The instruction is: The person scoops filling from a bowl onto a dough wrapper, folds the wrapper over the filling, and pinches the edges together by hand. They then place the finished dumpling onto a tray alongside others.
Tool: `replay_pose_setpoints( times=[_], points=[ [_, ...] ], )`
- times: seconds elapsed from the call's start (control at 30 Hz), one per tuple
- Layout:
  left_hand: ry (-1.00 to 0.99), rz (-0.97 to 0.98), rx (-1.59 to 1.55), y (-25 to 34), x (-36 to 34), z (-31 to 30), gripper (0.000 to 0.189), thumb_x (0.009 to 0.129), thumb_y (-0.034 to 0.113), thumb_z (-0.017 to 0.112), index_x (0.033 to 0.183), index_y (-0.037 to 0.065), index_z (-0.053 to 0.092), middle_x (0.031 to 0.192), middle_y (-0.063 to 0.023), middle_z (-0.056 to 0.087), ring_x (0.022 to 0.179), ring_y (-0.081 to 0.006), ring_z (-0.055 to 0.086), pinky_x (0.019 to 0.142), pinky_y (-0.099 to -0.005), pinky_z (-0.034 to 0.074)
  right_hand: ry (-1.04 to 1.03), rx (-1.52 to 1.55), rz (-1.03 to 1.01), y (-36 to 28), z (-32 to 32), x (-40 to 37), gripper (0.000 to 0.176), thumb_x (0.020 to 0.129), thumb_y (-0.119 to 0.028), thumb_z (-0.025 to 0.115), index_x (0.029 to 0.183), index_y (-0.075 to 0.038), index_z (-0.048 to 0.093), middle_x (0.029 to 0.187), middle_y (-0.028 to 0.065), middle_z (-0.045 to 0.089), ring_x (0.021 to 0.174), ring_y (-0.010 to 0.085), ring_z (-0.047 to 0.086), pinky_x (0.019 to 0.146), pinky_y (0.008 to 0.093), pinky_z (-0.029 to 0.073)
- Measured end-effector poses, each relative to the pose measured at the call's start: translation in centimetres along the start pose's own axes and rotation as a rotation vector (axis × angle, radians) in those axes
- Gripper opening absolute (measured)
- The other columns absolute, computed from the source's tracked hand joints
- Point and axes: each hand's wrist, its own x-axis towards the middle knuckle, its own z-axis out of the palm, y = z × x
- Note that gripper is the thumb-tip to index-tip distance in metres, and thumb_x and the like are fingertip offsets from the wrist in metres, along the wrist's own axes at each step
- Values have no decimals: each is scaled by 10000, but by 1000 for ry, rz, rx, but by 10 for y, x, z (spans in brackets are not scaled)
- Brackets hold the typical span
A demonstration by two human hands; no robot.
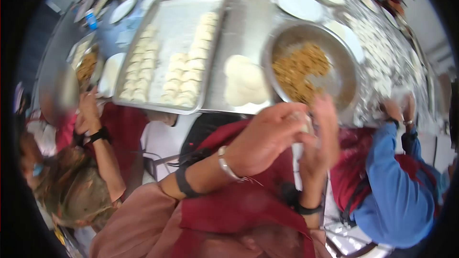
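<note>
My left hand (267, 138), with a silver bangle at its wrist, is closed around a small pale dough piece (306, 123). Close against it, my right hand (321, 138) is smeared by motion, and its fingertips are hard to make out. Both hands are just in front of a steel bowl (345, 86) holding brown filling (301, 67). Flat dough rounds (245, 83) lie overlapping on the steel table left of the bowl. Further left, a metal tray (203, 81) carries rows of folded dumplings (191, 76).
A co-worker in patterned clothing (79, 186) sits at the left, hands near another filling dish (87, 67). A co-worker in blue (397, 177) works at the right beside many small dough pieces (377, 52). White plates (299, 5) stand at the back.
</note>
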Motion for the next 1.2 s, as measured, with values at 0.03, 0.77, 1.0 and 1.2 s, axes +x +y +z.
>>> replay_pose_setpoints(
  times=[0.03,0.77,1.0,1.2],
  points=[
    [15,12,94,10,-4,-1,381,986,106,512,1329,-49,456,1192,-143,585,1103,-202,595,978,-366,474,54,24,-4,4,-8,1,467,991,-321,487,1217,79,565,1278,196,589,1264,356,500,1054,441,377],
    [855,417,1072,207,-10,-205,299,814,-79,618,1112,-77,637,919,-78,651,774,-133,634,709,-256,570,348,-382,92,268,20,-66,609,838,-379,653,1256,44,520,1223,223,563,1147,380,517,988,451,380],
    [921,334,1344,212,21,-250,270,779,-40,662,1047,-39,691,840,-48,669,710,-110,620,649,-233,521,333,-407,146,259,18,-66,570,847,-365,638,1228,47,539,1196,220,573,1140,377,518,980,450,381],
    [841,244,1400,210,30,-257,269,771,-46,646,1034,-35,703,841,-43,684,723,-96,616,656,-229,505,334,-401,202,255,19,-67,565,844,-363,639,1223,46,541,1191,220,574,1137,379,518,978,451,382]
  ],
)
